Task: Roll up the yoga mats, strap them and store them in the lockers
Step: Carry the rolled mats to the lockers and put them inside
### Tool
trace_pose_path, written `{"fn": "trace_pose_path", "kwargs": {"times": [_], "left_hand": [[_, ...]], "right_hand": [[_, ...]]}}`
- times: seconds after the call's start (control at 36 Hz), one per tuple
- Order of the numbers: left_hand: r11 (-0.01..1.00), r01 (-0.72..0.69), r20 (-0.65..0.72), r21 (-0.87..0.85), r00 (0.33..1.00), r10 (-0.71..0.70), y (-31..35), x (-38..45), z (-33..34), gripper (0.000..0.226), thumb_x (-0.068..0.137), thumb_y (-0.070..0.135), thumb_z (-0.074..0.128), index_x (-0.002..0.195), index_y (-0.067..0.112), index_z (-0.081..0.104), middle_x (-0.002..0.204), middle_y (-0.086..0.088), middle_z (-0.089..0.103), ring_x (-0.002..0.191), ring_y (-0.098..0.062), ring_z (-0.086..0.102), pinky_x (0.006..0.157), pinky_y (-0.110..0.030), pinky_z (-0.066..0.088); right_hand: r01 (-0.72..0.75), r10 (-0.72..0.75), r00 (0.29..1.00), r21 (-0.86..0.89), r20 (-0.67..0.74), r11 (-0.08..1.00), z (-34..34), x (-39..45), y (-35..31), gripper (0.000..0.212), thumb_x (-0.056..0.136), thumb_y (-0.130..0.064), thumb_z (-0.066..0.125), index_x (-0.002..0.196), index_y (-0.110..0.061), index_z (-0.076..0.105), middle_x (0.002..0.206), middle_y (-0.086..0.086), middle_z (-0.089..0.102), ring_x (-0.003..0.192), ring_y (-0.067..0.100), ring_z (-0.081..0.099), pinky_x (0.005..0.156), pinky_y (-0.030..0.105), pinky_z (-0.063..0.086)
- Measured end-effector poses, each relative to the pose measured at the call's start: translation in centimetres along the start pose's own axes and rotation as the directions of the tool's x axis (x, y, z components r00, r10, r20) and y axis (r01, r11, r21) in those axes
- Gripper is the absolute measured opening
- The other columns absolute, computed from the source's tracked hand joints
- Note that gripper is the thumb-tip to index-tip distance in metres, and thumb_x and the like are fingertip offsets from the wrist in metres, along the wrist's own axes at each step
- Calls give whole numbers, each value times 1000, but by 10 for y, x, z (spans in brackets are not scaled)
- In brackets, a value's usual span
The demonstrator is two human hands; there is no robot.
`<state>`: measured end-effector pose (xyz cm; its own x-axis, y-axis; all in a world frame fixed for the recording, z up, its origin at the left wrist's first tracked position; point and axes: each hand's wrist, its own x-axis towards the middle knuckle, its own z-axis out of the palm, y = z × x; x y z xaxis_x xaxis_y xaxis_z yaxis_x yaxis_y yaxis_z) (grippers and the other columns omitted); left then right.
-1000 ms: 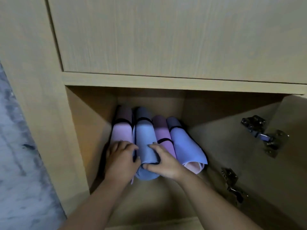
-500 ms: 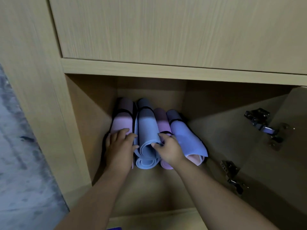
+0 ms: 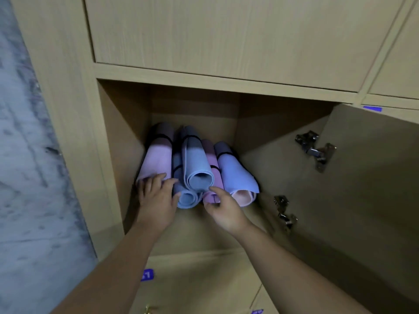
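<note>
Lying lengthwise in the open locker compartment (image 3: pixel 226 230), five rolled yoga mats are crowding toward its left wall, far ends near the back panel and spiral ends facing out. Packing them side by side is probably meant to save width. A pale pink mat (image 3: pixel 156 158) is sitting nearest the left wall; a darker blue mat (image 3: pixel 186 198) is lying low beside it; a light blue mat (image 3: pixel 197 164) is riding on top, between its neighbours; then a mauve mat (image 3: pixel 210 177) and a periwinkle mat (image 3: pixel 235 175) with a pink inner face. Black straps are circling several rolls.

The left hand (image 3: pixel 156 200) is resting with relaxed fingers on the near end of the pale pink mat, grasping nothing, likely steadying the stack. The right hand (image 3: pixel 223 206) is hovering just before the mauve mat's end, fingers loosely curled and empty; whether a fingertip is touching, I cannot tell.

Room is lying open along the compartment's right side and front floor. The open door (image 3: pixel 367 200) with its hinges (image 3: pixel 316 150) is bounding the right, so arms are best drawn straight back.
</note>
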<state>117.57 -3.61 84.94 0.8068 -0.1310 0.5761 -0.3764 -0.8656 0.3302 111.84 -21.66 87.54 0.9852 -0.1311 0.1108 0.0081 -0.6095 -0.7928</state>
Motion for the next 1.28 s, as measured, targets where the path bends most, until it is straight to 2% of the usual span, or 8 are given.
{"fn": "trace_pose_path", "kwargs": {"times": [0.17,0.33,0.56,0.69,0.92,1.0,1.14,1.28], "left_hand": [[1000,24,48,-17,999,-23,30,-83,-21,48,77,48,42,101,17,70,109,-10,64,107,-28,49,89,-55,46],[996,24,140,-87,990,-11,70,-170,-44,48,77,48,43,99,16,70,108,-14,63,105,-30,50,85,-55,47],[992,76,369,-98,929,-35,112,-265,-94,40,95,37,55,131,19,56,146,-7,39,138,-26,27,110,-37,18],[987,36,367,-160,930,26,124,-307,-126,37,93,34,58,127,18,59,138,-7,46,133,-25,36,109,-38,26],[930,61,471,-363,873,127,129,-395,-183,23,95,20,57,117,18,64,118,5,54,115,-15,53,103,-31,39],[931,58,541,-360,826,158,127,-448,-207,22,95,21,56,116,19,64,114,8,50,112,-13,52,100,-27,39],[935,83,691,-343,697,191,139,-535,-232,18,96,25,55,111,25,64,112,7,52,111,-15,56,98,-29,42],[920,65,776,-386,563,286,190,-597,-251,15,97,28,53,110,32,61,114,11,55,111,-10,56,99,-35,45]], "right_hand": [[-25,24,999,10,38,1000,-15,-75,21,42,93,-13,59,134,-11,52,131,3,56,92,11,56,75,14,36],[-60,59,998,71,22,996,-25,-156,51,36,92,-3,55,128,-9,55,108,-5,58,55,-7,53,58,4,35],[-125,124,992,36,36,991,-29,-264,66,37,96,-17,54,133,-16,51,135,-3,53,77,6,50,77,18,37],[-158,161,986,69,-46,985,-41,-325,63,35,96,-16,53,131,-18,52,127,-7,54,70,-3,49,77,20,39],[-243,278,943,195,-183,950,-33,-451,52,27,97,-12,50,124,-13,54,112,2,61,96,20,61,66,17,41],[-307,346,920,213,-184,928,-15,-525,54,26,99,-17,48,124,-20,53,111,-2,60,94,28,65,62,26,42],[-429,454,880,177,-141,886,0,-650,66,33,97,-16,52,130,-14,52,107,-3,61,85,14,60,61,12,43],[-544,566,797,156,-208,824,-31,-748,80,32,97,-17,50,130,-18,51,110,-3,59,91,15,59,77,29,46]]}}
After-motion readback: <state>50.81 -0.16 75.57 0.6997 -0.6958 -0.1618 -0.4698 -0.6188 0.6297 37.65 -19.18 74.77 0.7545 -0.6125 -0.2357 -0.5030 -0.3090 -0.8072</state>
